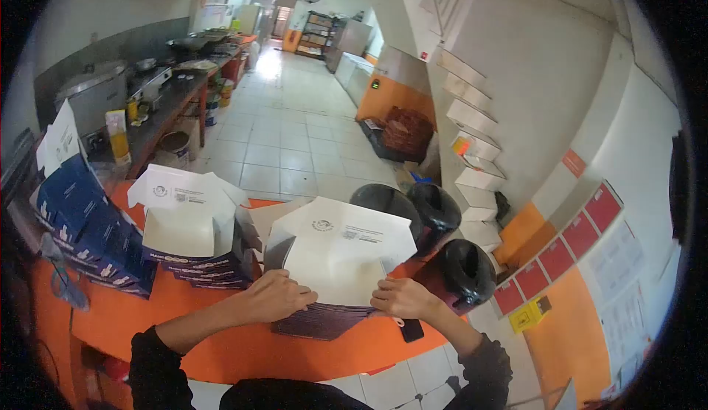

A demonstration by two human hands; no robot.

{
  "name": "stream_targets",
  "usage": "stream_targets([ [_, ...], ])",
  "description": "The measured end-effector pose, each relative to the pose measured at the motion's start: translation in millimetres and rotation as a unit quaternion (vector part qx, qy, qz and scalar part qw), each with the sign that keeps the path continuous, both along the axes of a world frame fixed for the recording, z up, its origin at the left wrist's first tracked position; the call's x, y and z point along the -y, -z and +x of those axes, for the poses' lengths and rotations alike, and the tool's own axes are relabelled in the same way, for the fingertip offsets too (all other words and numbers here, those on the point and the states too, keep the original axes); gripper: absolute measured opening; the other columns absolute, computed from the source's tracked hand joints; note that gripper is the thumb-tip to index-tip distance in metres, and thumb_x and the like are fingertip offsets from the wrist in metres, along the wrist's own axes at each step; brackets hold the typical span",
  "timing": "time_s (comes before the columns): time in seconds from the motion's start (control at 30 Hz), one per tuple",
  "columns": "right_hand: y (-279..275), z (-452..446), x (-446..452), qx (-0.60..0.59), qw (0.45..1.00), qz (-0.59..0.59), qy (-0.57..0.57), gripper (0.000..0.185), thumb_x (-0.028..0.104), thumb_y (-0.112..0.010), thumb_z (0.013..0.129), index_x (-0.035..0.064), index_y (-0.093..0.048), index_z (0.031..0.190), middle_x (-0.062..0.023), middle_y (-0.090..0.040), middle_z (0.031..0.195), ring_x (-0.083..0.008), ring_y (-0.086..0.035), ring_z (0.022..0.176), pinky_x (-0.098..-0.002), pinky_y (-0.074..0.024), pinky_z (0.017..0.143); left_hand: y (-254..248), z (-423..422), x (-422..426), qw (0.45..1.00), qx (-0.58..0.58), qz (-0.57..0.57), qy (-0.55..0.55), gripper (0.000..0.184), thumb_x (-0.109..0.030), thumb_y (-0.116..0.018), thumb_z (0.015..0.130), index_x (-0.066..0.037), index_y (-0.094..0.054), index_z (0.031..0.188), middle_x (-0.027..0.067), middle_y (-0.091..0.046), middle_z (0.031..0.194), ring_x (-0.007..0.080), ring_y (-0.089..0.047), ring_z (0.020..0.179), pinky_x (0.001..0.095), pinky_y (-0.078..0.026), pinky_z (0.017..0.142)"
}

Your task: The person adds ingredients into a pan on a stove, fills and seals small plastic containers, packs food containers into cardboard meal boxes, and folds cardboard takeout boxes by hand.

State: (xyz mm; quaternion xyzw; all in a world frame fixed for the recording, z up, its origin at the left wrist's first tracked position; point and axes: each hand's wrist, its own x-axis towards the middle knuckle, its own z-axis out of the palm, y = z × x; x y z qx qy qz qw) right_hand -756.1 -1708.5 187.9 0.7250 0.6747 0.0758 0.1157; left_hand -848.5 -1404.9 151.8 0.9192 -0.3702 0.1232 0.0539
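Note:
On an orange table stands a stack of nested cartons, the top white carton (332, 262) open with its lid flap raised away from me. My left hand (284, 295) is closed on the carton's near left corner, fingers bent over the edge. At the near right corner my right hand (398, 296) grips the same carton, its fingers also curled. Left of it is another stack of open cartons (181, 237), white inside and dark blue outside. Farther left, a leaning stack of dark blue cartons (81, 211) has a raised white flap.
The orange table (184, 336) spans the front. Black lidded containers (459, 273) stand at its right edge, near a phone (412, 329). A counter with pots (147, 63) runs along the left wall. Stairs (472, 152) rise at the right.

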Motion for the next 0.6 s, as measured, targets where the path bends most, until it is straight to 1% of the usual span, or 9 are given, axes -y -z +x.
stream_targets([
  [0.13,-13,8,-15,-0.034,0.998,-0.06,-0.013,0.026,0.035,-0.06,0.084,0.0094,-0.057,0.082,-0.0027,-0.056,0.083,-0.0204,-0.058,0.087,-0.0342,-0.0517,0.074,2,-5,2,0.999,-0.013,-0.008,-0.045,0.022,-0.035,-0.061,0.086,-0.014,-0.057,0.091,0.0028,-0.066,0.082,0.022,-0.067,0.077,0.0377,-0.049,0.067],
  [0.23,-16,11,-21,-0.055,0.995,-0.075,-0.024,0.025,0.033,-0.061,0.084,0.009,-0.058,0.086,-0.0044,-0.057,0.086,-0.0219,-0.058,0.088,-0.0348,-0.0518,0.074,-1,-11,7,0.998,0.028,-0.033,-0.046,0.021,-0.027,-0.065,0.083,-0.009,-0.057,0.091,0.004,-0.066,0.078,0.0215,-0.068,0.078,0.0351,-0.049,0.07],
  [0.27,-16,11,-21,-0.061,0.995,-0.072,-0.02,0.025,0.033,-0.062,0.084,0.0089,-0.059,0.09,-0.0053,-0.057,0.088,-0.0227,-0.058,0.088,-0.0359,-0.0511,0.075,-4,-14,9,0.996,-0.05,-0.004,-0.079,0.026,-0.028,-0.065,0.083,-0.009,-0.057,0.098,0.0048,-0.063,0.093,0.0205,-0.064,0.096,0.0379,-0.047,0.084],
  [0.3,-15,13,-21,-0.065,0.995,-0.07,-0.014,0.027,0.034,-0.063,0.083,0.0088,-0.059,0.093,-0.0062,-0.057,0.09,-0.0234,-0.058,0.089,-0.037,-0.0504,0.076,-3,-12,6,0.998,-0.019,-0.037,-0.054,0.029,-0.027,-0.065,0.083,-0.009,-0.057,0.103,0.0058,-0.061,0.1,0.0213,-0.061,0.102,0.0398,-0.044,0.089],
  [0.37,-9,21,-22,-0.1,0.992,-0.071,-0.032,0.036,0.038,-0.064,0.083,0.0081,-0.058,0.101,-0.0077,-0.056,0.094,-0.0252,-0.058,0.092,-0.0391,-0.048,0.08,-6,-9,1,0.994,0.045,-0.102,0.002,0.036,-0.027,-0.066,0.083,-0.01,-0.056,0.113,0.0078,-0.057,0.113,0.0228,-0.055,0.113,0.0438,-0.039,0.099],
  [0.4,-8,23,-23,-0.118,0.99,-0.073,-0.037,0.04,0.041,-0.065,0.082,0.0078,-0.058,0.104,-0.0085,-0.056,0.096,-0.026,-0.058,0.093,-0.0402,-0.0467,0.082,-11,-14,-1,0.992,0.044,-0.116,-0.014,0.056,-0.032,-0.07,0.08,-0.01,-0.05,0.128,0.0107,-0.048,0.127,0.0269,-0.046,0.123,0.0498,-0.029,0.109],
  [0.5,-20,14,-32,-0.139,0.982,-0.125,-0.002,0.051,0.05,-0.065,0.083,0.0072,-0.056,0.109,-0.0087,-0.054,0.096,-0.0257,-0.055,0.097,-0.039,-0.0399,0.091,-11,-24,-34,0.976,0.013,-0.197,-0.092,0.065,-0.027,-0.072,0.077,-0.01,-0.045,0.134,0.0146,-0.049,0.129,0.0319,-0.043,0.126,0.0534,-0.024,0.112],
  [0.57,-23,17,-33,-0.175,0.978,-0.113,-0.017,0.06,0.054,-0.063,0.083,0.0064,-0.054,0.118,-0.0101,-0.056,0.102,-0.0265,-0.055,0.103,-0.0405,-0.0381,0.095,-7,-43,-73,0.94,-0.006,-0.245,-0.238,0.061,-0.018,-0.068,0.075,-0.008,-0.047,0.131,0.0153,-0.049,0.128,0.0342,-0.042,0.128,0.0555,-0.021,0.113],
  [0.6,-23,19,-33,-0.193,0.975,-0.106,-0.022,0.065,0.057,-0.062,0.084,0.0061,-0.053,0.123,-0.0108,-0.057,0.104,-0.0269,-0.054,0.106,-0.0413,-0.0372,0.096,-10,-52,-94,0.935,0.018,-0.193,-0.295,0.062,-0.013,-0.064,0.073,-0.008,-0.046,0.132,0.0158,-0.048,0.129,0.0351,-0.042,0.128,0.0558,-0.021,0.113],
])
